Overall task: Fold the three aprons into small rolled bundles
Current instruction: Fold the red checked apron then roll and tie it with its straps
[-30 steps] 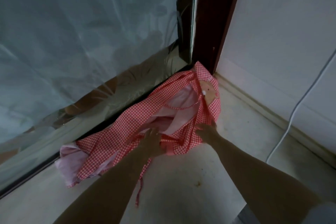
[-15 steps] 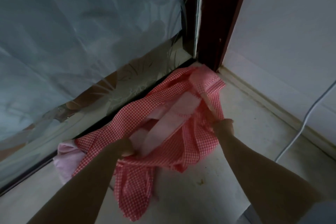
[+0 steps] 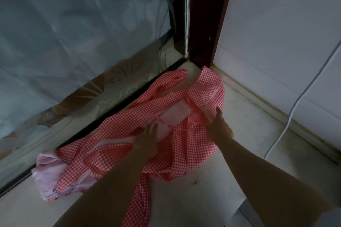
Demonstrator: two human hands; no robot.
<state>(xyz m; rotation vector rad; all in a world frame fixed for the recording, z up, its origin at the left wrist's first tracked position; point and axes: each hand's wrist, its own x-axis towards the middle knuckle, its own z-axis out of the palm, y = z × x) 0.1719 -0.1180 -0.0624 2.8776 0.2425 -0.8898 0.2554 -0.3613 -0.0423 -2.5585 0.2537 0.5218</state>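
Note:
A red-and-white checked apron (image 3: pixel 186 145) with a pale pink patch lies crumpled on the floor in the corner by the glass door. One checked strap (image 3: pixel 138 206) trails toward me. A pale pink cloth (image 3: pixel 48 175) pokes out from under its left end. My left hand (image 3: pixel 147 140) rests flat on the middle of the apron, fingers straight. My right hand (image 3: pixel 218 125) lies on the apron's right side, fingers stretched along a fold near the pink patch.
A frosted glass door (image 3: pixel 83 33) with a dark bottom track stands on the left. A dark red door frame (image 3: pixel 204 14) fills the corner. A white wall with a skirting board runs on the right, and a white cable (image 3: pixel 287 121) hangs down it to the floor.
The apron has been spread wider toward the corner and lies flatter. My left hand moved right onto its middle and opened flat. My right hand let go of its pinch and straightened.

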